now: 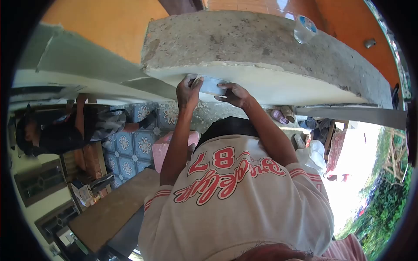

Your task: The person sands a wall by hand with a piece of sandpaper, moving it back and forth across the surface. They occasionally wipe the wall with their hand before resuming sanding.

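Observation:
My left hand [190,92] grips one end of a thin, flat, grey-blue sheet [210,85], thumb and fingers closed at its edge. At the opposite end my right hand [236,95] pinches the same sheet, thumb below and fingers above. The sheet lies against the smooth off-white face [278,85] under a rough concrete ledge [235,37]. Pale dust or paste marks the fingers of both hands.
A clear plastic cup [305,29] stands on the ledge. To the left is another person [56,130] in dark clothing. Below are patterned blue tiles [125,145], a pink plastic item [164,148], a brown tabletop [115,209] and shoes [283,115].

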Tool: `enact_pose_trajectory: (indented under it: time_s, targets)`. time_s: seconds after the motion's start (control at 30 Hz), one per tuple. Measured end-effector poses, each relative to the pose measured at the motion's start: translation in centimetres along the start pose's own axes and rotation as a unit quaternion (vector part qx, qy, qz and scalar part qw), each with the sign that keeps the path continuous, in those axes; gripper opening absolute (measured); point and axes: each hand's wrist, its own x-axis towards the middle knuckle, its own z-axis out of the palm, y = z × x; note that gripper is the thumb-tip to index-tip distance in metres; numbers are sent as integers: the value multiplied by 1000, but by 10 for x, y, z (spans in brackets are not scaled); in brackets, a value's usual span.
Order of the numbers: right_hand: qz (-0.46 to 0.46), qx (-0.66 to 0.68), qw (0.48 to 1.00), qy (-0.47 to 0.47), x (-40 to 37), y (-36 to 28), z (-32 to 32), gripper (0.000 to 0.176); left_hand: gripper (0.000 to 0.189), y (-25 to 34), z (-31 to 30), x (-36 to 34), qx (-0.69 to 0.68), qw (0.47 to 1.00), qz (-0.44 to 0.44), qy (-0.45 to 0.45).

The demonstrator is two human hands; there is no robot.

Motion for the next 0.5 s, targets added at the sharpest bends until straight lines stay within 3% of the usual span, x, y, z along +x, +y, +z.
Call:
enact_pose_trajectory:
  time_s: [0.1,0.23,0.3,0.37,0.43,0.5]
  targets:
    - [-54,19,998,39,-54,-24,-47,23,32,43,59,-27,74,992,49,-92]
    - [-141,-26,982,122,-145,-72,-96,33,31,64,153,-59,36,977,65,-201]
    - [-172,-10,967,189,-193,-98,-116,32,32,68,195,-64,-10,965,53,-255]
    - [-213,-4,957,196,-233,-117,-149,32,32,85,233,-70,-60,930,-25,-361]
    - [-251,-39,920,297,-275,-141,-161,32,30,102,275,-81,-145,912,-52,-381]
    - [-293,-46,902,315,-312,-163,-173,31,29,125,313,-94,-227,886,-82,-397]
